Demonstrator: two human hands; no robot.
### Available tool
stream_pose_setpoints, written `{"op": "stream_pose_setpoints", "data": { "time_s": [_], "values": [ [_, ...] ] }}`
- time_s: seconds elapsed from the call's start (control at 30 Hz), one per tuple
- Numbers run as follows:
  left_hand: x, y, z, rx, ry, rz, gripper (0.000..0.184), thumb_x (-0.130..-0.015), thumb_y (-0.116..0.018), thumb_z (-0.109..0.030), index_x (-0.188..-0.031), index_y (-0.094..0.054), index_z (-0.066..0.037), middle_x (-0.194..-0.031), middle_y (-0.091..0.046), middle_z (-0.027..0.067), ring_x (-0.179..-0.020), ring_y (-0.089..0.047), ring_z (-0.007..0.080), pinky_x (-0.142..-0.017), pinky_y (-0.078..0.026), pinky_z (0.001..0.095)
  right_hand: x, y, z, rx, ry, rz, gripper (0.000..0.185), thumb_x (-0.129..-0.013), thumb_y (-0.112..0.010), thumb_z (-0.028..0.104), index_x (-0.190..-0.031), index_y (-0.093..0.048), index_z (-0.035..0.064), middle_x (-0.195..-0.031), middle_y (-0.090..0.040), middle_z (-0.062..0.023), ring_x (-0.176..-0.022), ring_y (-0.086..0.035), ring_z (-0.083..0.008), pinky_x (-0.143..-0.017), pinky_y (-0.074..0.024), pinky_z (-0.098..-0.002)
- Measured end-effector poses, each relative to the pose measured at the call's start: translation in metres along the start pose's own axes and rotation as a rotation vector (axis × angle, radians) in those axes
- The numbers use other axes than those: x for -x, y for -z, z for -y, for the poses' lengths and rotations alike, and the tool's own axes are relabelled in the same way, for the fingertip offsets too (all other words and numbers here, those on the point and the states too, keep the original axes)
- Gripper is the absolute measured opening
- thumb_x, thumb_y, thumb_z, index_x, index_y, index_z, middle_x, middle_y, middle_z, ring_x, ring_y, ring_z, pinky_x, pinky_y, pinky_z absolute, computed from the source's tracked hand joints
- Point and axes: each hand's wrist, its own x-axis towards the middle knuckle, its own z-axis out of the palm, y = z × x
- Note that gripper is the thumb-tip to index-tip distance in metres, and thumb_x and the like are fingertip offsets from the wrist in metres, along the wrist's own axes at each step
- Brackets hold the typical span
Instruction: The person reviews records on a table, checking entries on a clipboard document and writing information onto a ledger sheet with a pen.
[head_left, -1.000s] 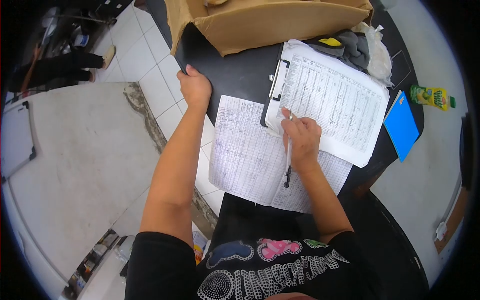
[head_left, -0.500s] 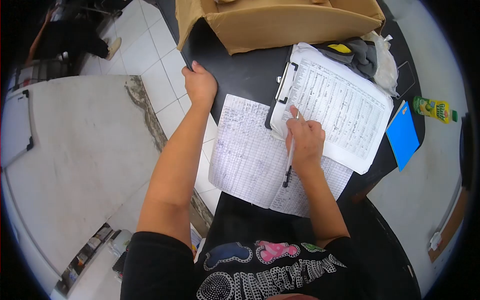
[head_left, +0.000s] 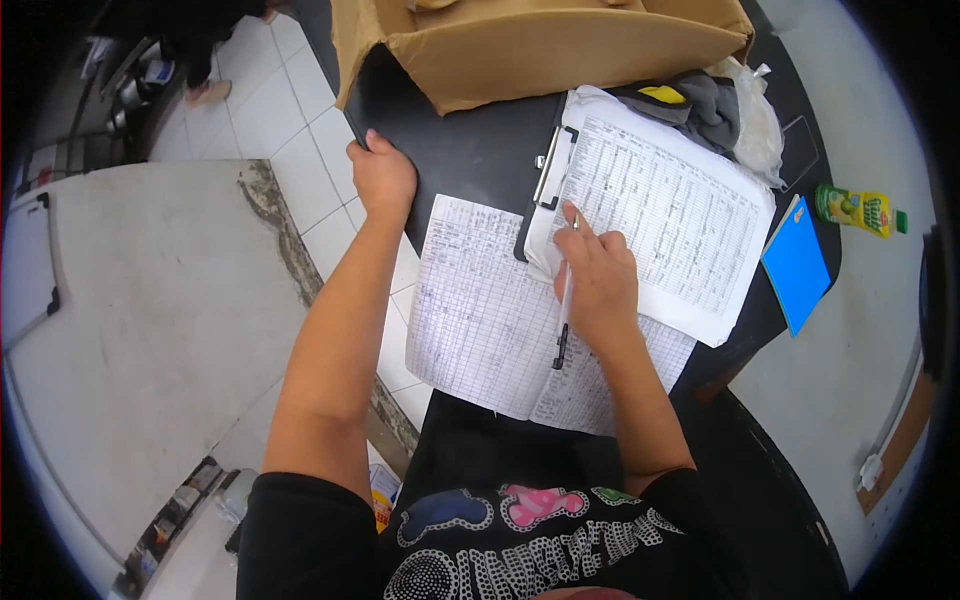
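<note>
My right hand (head_left: 600,285) is closed around a slim clear pen (head_left: 566,300); its index finger points up along the left part of a printed table sheet (head_left: 665,215). That sheet lies with other papers on a clipboard (head_left: 527,235), whose metal clip is at the left. Partly under the clipboard is an open notebook (head_left: 470,300) with handwritten grid pages; my right forearm crosses its right page. My left hand (head_left: 383,178) grips the left edge of the black table (head_left: 450,140), thumb on top, its other fingers mostly hidden.
A cardboard box (head_left: 560,55) stands at the back of the table. Beside it lie a grey and yellow cloth item (head_left: 690,105) and a clear plastic bag (head_left: 757,130). At right are a blue notebook (head_left: 798,265) and a green-yellow juice bottle (head_left: 855,208). Another person's foot (head_left: 208,93) shows upper left.
The whole view has shifted slightly, so the table things appear a little further left. Both hands keep their grips. The other person's legs at upper left have changed position.
</note>
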Motion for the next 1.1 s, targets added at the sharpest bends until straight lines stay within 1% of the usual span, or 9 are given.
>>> {"op": "stream_pose_setpoints", "data": {
  "time_s": [0.17, 0.27, 0.37, 0.47, 0.57, 1.1],
  "values": [
    [0.002, 0.001, -0.001, -0.005, -0.001, 0.002, 0.050, -0.093, -0.031, -0.035, -0.119, -0.037, 0.007, -0.105, -0.055, 0.0314, -0.099, -0.053, 0.0437, -0.086, -0.042, 0.0439, 0.001, 0.002, 0.000, -0.030, -0.012, 0.006, 0.030, -0.067, -0.062, 0.005, -0.096, -0.055, 0.0107, -0.129, -0.049, -0.0062, -0.081, -0.046, -0.0206, -0.076, -0.0369, -0.0310],
    [0.003, 0.002, -0.002, -0.001, 0.009, 0.004, 0.050, -0.093, -0.030, -0.035, -0.120, -0.037, 0.007, -0.106, -0.055, 0.0313, -0.099, -0.053, 0.0433, -0.087, -0.042, 0.0436, 0.002, 0.004, 0.000, -0.060, -0.002, -0.007, 0.029, -0.068, -0.061, 0.004, -0.096, -0.056, 0.0091, -0.128, -0.050, -0.0082, -0.084, -0.047, -0.0217, -0.078, -0.0364, -0.0322],
    [0.004, 0.002, -0.004, 0.030, 0.036, -0.007, 0.052, -0.093, -0.032, -0.036, -0.119, -0.041, 0.008, -0.111, -0.053, 0.0309, -0.104, -0.052, 0.0427, -0.090, -0.040, 0.0426, -0.001, 0.003, -0.003, -0.077, 0.008, -0.074, 0.029, -0.068, -0.061, 0.003, -0.096, -0.055, 0.0073, -0.128, -0.050, -0.0099, -0.089, -0.048, -0.0234, -0.081, -0.0358, -0.0340],
    [0.003, 0.001, -0.004, 0.022, 0.028, -0.010, 0.052, -0.093, -0.032, -0.036, -0.119, -0.041, 0.008, -0.110, -0.053, 0.0309, -0.104, -0.052, 0.0429, -0.089, -0.040, 0.0426, -0.004, 0.004, -0.003, -0.017, 0.002, -0.077, 0.028, -0.069, -0.060, 0.004, -0.096, -0.055, 0.0063, -0.128, -0.049, -0.0107, -0.091, -0.048, -0.0249, -0.081, -0.0353, -0.0356],
    [-0.002, -0.002, 0.003, -0.027, -0.012, -0.011, 0.052, -0.093, -0.030, -0.036, -0.121, -0.036, 0.006, -0.106, -0.055, 0.0310, -0.100, -0.053, 0.0433, -0.087, -0.042, 0.0435, 0.000, 0.001, -0.003, -0.025, 0.013, -0.069, 0.026, -0.070, -0.059, 0.004, -0.096, -0.055, 0.0065, -0.129, -0.049, -0.0113, -0.092, -0.048, -0.0255, -0.082, -0.0351, -0.0366],
    [0.001, -0.001, 0.001, -0.011, -0.009, -0.006, 0.051, -0.092, -0.030, -0.035, -0.120, -0.038, 0.007, -0.107, -0.054, 0.0316, -0.100, -0.053, 0.0439, -0.088, -0.041, 0.0433, 0.008, -0.003, -0.002, -0.039, -0.011, -0.089, 0.024, -0.072, -0.058, 0.005, -0.096, -0.055, 0.0069, -0.130, -0.048, -0.0112, -0.098, -0.046, -0.0253, -0.085, -0.0314, -0.0371]
  ]
}}
